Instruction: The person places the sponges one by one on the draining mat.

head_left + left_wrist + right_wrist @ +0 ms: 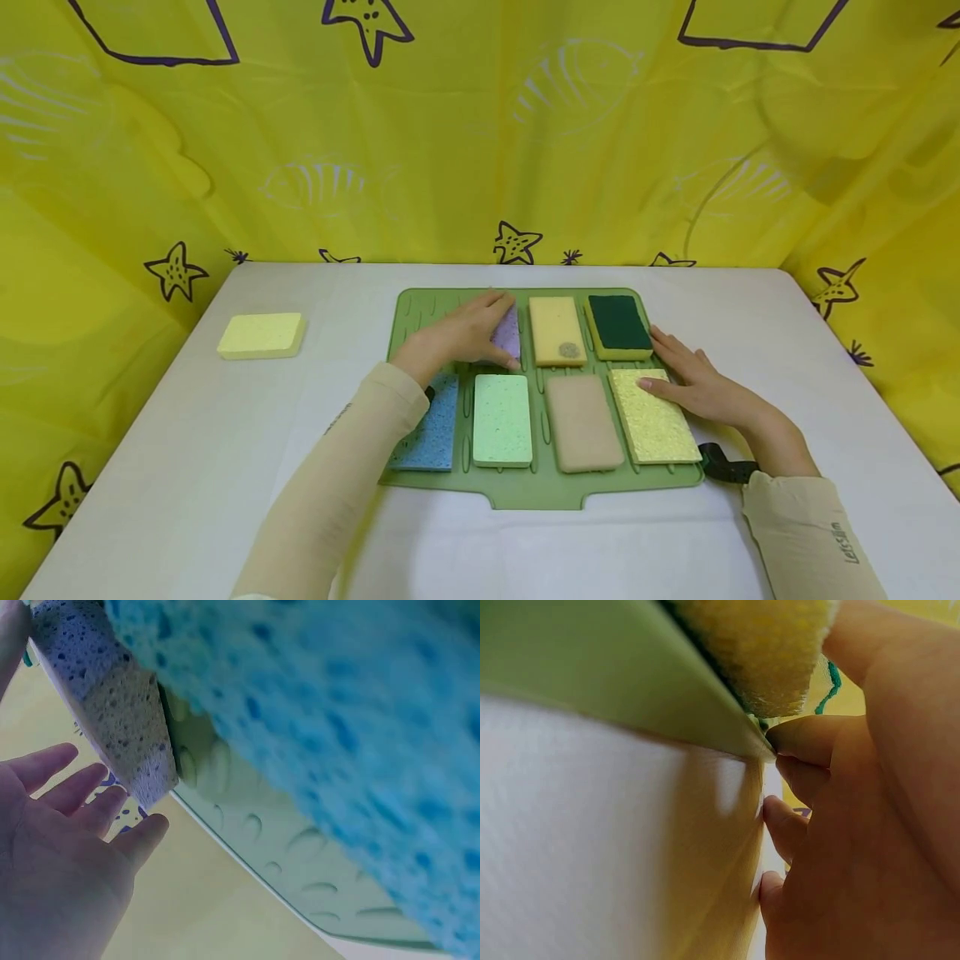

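My left hand [457,329] spans the purple sponge [508,335] at the back of a green ribbed mat [536,492], thumb at its near end. In the left wrist view, bare gaps show between its spread fingers [94,776] and the sponge's edge. My right hand [708,387] lies at the mat's right edge, its thumb over the speckled yellow sponge [654,417] and its fairly straight fingers beside the dark-green-topped scrub sponge [619,323]. Under the left forearm, a blue sponge [431,429] is partly hidden.
Also on the mat are a mint sponge [502,421], a beige sponge [585,423] and a pale orange sponge [557,325] with a grey spot. A pale yellow sponge [261,335] lies apart on the white table [225,467]. Yellow curtains [450,133] enclose the back and sides.
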Demonstrator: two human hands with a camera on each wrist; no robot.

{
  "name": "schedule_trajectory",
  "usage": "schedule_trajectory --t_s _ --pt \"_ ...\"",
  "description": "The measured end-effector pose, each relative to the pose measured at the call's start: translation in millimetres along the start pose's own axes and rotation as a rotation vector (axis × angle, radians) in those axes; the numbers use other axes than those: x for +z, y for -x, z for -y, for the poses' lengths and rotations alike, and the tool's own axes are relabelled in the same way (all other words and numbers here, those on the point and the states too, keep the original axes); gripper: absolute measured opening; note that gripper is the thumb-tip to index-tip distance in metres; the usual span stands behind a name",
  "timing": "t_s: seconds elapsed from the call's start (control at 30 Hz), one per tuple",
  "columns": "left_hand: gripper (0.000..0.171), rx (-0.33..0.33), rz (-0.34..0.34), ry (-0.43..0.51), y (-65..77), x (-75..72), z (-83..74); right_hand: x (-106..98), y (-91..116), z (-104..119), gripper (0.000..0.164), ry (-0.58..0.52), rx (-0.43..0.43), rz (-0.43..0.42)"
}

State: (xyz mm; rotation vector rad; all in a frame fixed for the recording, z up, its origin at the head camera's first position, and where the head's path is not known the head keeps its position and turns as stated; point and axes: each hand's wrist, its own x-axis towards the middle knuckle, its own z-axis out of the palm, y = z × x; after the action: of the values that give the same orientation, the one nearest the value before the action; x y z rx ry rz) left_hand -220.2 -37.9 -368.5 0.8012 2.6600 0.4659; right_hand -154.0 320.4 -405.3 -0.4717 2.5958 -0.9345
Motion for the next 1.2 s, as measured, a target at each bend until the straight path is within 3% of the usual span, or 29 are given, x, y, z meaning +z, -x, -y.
schedule_trajectory --t_s 0.4,0.73,1.2 --pt "0.106 -0.064 -0.085 0.036 20.5 -7.2 13.3 0 0 0 0.088 -0.007 -0.009 -0.001" --pt "0.102 -0.144 -0.175 -0.04 44.1 -18.9 31.0 1 0 0 0.087 0.003 -0.007 -0.005" --pt "0.102 -0.273 -0.276 -0.09 71.1 -6.8 64.0 0 0 1 0.087 0.003 -0.011 -0.001"
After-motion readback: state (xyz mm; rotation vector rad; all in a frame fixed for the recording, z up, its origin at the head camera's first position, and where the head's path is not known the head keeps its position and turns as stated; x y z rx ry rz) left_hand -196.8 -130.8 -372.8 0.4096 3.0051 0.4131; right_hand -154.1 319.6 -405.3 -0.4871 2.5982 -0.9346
